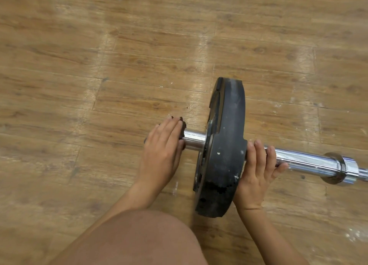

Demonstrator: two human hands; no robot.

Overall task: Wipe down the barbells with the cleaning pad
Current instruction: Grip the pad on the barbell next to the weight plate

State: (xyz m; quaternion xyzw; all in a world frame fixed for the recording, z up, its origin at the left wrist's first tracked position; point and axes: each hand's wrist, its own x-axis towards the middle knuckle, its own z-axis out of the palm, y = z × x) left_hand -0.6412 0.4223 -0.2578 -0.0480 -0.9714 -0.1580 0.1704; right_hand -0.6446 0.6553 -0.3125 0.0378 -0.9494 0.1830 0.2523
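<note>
Left hand (162,147): curled over cleaning pad (182,126) on barbell (306,162) stub end. Right hand (256,169): clasping shaft just beyond plate (225,145). Bar axis runs rightward from pad; remaining length probably that way.

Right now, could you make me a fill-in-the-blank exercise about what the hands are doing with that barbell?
1. The left hand holds the dark ____ on the end of the barbell.
2. The right hand grips the bar right beside the black ____.
3. The barbell lies on a ____ floor.
Missing words: cleaning pad; plate; wooden.
</note>
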